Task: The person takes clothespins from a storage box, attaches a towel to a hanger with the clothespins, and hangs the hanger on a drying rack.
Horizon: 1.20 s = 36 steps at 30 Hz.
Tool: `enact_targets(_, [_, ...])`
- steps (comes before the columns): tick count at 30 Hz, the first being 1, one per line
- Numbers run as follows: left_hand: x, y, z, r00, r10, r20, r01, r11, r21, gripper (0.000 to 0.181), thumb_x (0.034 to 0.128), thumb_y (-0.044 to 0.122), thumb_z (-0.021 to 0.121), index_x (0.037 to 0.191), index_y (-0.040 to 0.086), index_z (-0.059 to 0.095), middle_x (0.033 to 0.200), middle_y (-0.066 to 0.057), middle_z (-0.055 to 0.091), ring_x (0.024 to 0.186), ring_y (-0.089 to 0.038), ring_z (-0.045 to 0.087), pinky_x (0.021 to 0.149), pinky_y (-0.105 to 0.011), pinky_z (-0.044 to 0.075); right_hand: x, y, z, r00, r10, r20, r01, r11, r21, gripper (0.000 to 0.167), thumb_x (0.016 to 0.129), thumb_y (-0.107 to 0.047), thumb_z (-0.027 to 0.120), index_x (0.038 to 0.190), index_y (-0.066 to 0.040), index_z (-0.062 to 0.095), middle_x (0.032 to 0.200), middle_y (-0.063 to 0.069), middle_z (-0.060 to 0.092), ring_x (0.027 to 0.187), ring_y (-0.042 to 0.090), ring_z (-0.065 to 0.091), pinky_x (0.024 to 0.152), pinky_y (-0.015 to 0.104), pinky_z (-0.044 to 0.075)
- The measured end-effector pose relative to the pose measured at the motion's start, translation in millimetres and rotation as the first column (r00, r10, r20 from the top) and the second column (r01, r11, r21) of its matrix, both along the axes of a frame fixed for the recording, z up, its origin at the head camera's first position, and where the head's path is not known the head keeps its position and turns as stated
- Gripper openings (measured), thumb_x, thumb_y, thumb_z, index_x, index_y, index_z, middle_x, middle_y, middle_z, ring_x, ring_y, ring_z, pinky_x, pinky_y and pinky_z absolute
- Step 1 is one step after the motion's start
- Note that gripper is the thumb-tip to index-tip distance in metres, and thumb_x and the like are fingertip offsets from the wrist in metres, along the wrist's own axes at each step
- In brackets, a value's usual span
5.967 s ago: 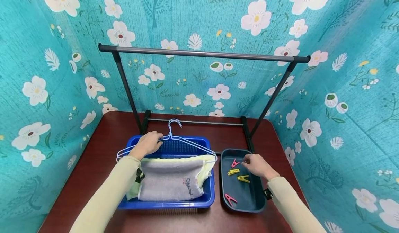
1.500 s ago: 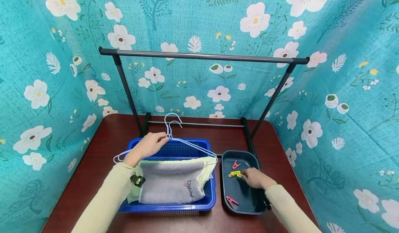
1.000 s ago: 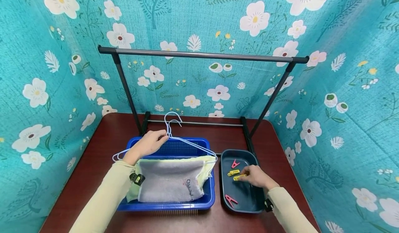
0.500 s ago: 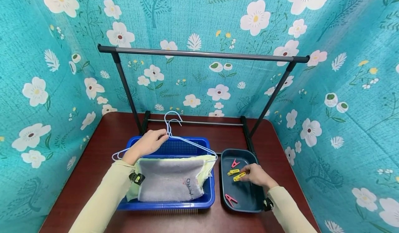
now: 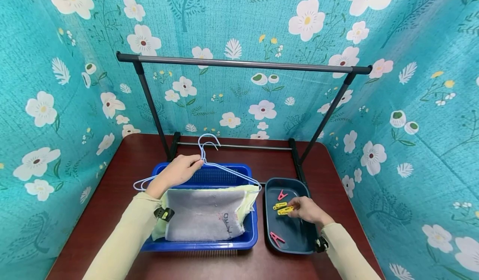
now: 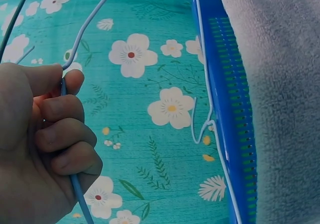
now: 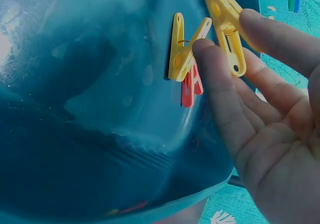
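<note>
My left hand (image 5: 177,172) grips a light blue wire hanger (image 5: 232,171) near its neck; in the left wrist view the fingers (image 6: 67,114) curl round the wire. A second blue hanger (image 6: 210,104) lies along the basket with a grey towel (image 5: 202,213) and pale green cloth (image 5: 251,199). Over the dark tray (image 5: 292,238) my right hand (image 5: 308,210) pinches a yellow clothespin (image 7: 227,29) between thumb and fingers. Close by it in the tray lie another yellow clothespin (image 7: 182,52) and a red one (image 5: 282,195); one more red clothespin (image 5: 277,239) is near the front.
The blue basket (image 5: 198,245) stands left of the tray on a dark red table (image 5: 101,213). Behind both rises a black rack with a horizontal bar (image 5: 239,64). Flowered turquoise cloth (image 5: 232,97) surrounds the table on the back and sides.
The right hand has taken hold of a yellow clothespin and turned it slightly, moving it up beside the other yellow one. Since the oldest frame, the left hand has raised one hanger slightly.
</note>
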State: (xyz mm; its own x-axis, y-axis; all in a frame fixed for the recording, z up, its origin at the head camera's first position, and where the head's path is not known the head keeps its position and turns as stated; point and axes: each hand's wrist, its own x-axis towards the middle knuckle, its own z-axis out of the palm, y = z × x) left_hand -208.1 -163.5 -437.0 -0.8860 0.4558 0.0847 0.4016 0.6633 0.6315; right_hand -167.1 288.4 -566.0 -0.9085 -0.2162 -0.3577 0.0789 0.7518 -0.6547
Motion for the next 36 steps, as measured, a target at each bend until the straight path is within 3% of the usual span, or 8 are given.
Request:
enact_targets(10, [5.8,2.0,11.1,0.999,0.014,-0.035,-0.014,1.000,0.002,0.033,0.1022,0.033,0.042,0.075,0.015,0.048,0.058,0.004,0.032,0.049,-0.012,0.032,0.053,-0.030,0.031,-1.5,-1,3.5,0.998,-0.029,-0.057,0.028,0.999,-0.030,0.030,0.075,-0.007,0.080,0.100,-0.003,0.066,0.080,0.002,0.060,0.070,0.016,0.056,0.063,0.028,0.051])
enact_targets(20, [10.7,2.0,19.7,0.997,0.034,-0.068,-0.033,0.999,0.017,0.034,0.1015,0.035,0.043,0.073,0.017,0.047,0.055,0.005,0.030,0.047,-0.011,0.028,0.051,-0.030,0.029,-1.8,2,10.5,0.988,0.032,-0.152,-0.042,0.997,-0.060,0.027,0.079,-0.011,0.077,0.103,-0.005,0.067,0.084,0.001,0.062,0.074,0.015,0.057,0.064,0.026,0.051])
enact_targets(29, [13.7,5.4,26.8,0.996,0.037,-0.075,-0.036,0.999,0.016,0.033,0.1012,0.035,0.044,0.073,0.018,0.048,0.056,0.005,0.031,0.048,-0.013,0.031,0.051,-0.030,0.029,-1.7,1,17.0,0.988,0.017,-0.155,-0.033,0.994,-0.104,0.032,0.076,-0.011,0.079,0.103,-0.003,0.066,0.083,0.002,0.063,0.073,0.016,0.058,0.064,0.025,0.052])
enact_targets(36, [14.2,7.8,30.6,0.993,0.051,-0.104,-0.052,0.999,-0.003,0.031,0.1012,0.031,0.045,0.073,0.019,0.049,0.055,0.005,0.032,0.048,-0.013,0.031,0.050,-0.030,0.029,0.2,1,16.5,0.978,0.050,-0.205,-0.077,0.989,-0.130,0.038,0.080,-0.015,0.076,0.113,-0.001,0.065,0.091,0.002,0.065,0.077,0.015,0.061,0.067,0.025,0.053])
